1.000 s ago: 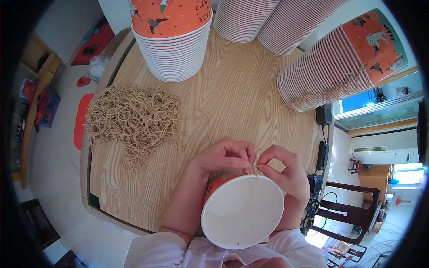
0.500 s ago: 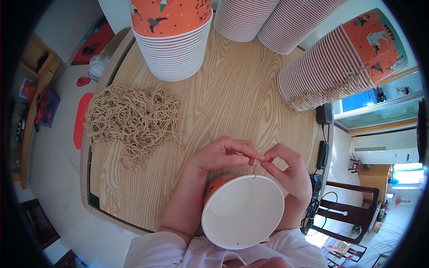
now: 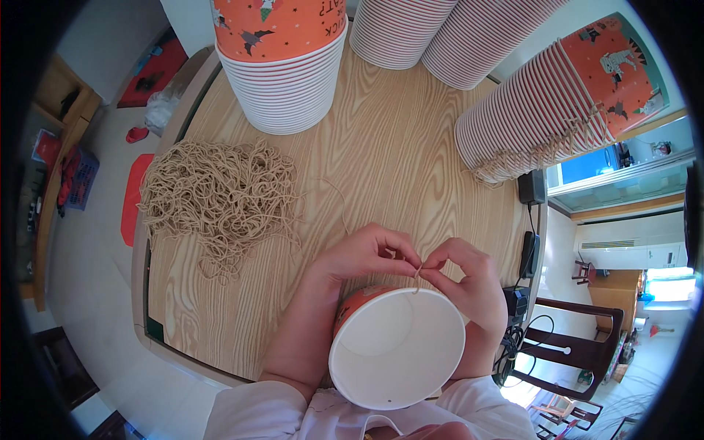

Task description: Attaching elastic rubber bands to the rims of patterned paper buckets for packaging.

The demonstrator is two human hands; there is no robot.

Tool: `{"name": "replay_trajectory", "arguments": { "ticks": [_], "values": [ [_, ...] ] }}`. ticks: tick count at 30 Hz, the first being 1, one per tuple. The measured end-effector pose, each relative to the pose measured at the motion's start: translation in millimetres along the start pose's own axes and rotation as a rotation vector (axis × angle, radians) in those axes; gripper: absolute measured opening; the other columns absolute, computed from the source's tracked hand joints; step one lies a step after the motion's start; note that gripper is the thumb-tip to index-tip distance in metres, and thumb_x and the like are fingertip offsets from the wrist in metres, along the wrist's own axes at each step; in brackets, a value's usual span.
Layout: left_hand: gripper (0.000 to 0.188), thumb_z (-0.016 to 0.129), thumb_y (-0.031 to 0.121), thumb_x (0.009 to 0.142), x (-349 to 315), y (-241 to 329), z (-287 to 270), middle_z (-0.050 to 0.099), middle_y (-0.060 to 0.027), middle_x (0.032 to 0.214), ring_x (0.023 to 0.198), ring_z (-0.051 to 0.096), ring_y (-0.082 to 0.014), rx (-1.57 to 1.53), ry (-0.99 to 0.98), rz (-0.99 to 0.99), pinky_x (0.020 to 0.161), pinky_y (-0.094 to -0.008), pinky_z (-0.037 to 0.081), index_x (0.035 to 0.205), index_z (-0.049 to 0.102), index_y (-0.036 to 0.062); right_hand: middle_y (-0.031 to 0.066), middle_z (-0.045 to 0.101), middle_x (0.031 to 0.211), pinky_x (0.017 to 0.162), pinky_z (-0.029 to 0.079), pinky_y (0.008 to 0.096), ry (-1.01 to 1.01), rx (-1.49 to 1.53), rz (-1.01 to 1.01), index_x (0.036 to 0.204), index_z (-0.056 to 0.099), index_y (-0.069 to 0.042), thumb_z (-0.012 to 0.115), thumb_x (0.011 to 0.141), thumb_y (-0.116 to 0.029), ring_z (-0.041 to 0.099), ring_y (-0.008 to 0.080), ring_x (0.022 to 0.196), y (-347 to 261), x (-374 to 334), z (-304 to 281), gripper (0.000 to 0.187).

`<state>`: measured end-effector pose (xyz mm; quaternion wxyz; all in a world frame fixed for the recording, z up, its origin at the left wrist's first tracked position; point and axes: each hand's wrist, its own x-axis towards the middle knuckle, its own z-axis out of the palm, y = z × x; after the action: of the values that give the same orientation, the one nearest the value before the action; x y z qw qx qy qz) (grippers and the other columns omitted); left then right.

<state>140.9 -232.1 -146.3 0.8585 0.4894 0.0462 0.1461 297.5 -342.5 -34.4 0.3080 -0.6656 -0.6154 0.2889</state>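
An orange printed paper bucket, white inside, rests tilted between my forearms against my body, its open mouth facing up toward me. A tan cord passes through the rim at its far side. Just beyond that rim, my left hand pinches the cord between thumb and forefinger. Fingertip to fingertip with it, my right hand pinches the same cord from the right. From behind my left hand, a length of cord trails onto the table. A small hole shows near the bucket's close rim.
A heap of tan cords lies on the wooden table at left. Stacked buckets stand at the back. Another bucket stack, with cords hanging along its rims, leans at right. Black adapters and cables line the right edge.
My fingertips have drawn closer together and slightly lower, right above the rim where the cord passes. The bucket has barely shifted.
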Motion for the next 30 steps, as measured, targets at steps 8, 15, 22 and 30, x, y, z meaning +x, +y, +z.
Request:
{"name": "replay_trajectory", "arguments": {
  "ticks": [8, 15, 22, 30],
  "values": [
    [0.012, 0.072, 0.004, 0.079, 2, -4, 2, 0.064, -0.0003, 0.088, 0.082, 0.057, -0.0076, -0.014, 0.005, 0.017, 0.074, -0.0221, 0.046, 0.091, 0.069, 0.0031, 0.0101, 0.062, 0.081, 0.067, 0.050, 0.0312, -0.020, 0.057, 0.047, 0.095, 0.065, -0.002, 0.072, 0.073, 0.000, 0.064, 0.0229, 0.076, -4, 3, 1, 0.023],
    [0.009, 0.070, 0.004, 0.082, 3, -7, 1, 0.063, 0.0005, 0.088, 0.082, 0.056, -0.0069, -0.046, -0.005, 0.047, 0.074, -0.0228, 0.046, 0.090, 0.067, 0.0029, 0.0098, 0.062, 0.082, 0.067, 0.050, 0.0314, -0.034, 0.060, 0.032, 0.095, 0.065, -0.003, 0.072, 0.073, -0.001, 0.064, 0.0233, 0.078, -1, 3, 2, 0.023],
    [0.011, 0.066, 0.004, 0.084, 1, -4, 2, 0.063, -0.0001, 0.088, 0.085, 0.058, -0.0074, -0.072, 0.025, 0.047, 0.076, -0.0233, 0.048, 0.094, 0.063, 0.0032, 0.0090, 0.063, 0.084, 0.068, 0.049, 0.0306, -0.072, 0.074, -0.057, 0.098, 0.066, -0.004, 0.072, 0.071, 0.001, 0.063, 0.0224, 0.079, 2, 5, 2, 0.027],
    [0.011, 0.058, 0.004, 0.085, -3, 5, 2, 0.062, -0.0017, 0.084, 0.072, 0.058, -0.0085, -0.194, 0.013, 0.019, 0.064, -0.0218, 0.046, 0.095, 0.057, 0.0044, 0.0081, 0.062, 0.083, 0.064, 0.048, 0.0283, -0.120, 0.141, -0.019, 0.098, 0.068, -0.005, 0.071, 0.071, 0.002, 0.062, 0.0196, 0.075, -5, 4, -3, 0.027]
  ]
}}
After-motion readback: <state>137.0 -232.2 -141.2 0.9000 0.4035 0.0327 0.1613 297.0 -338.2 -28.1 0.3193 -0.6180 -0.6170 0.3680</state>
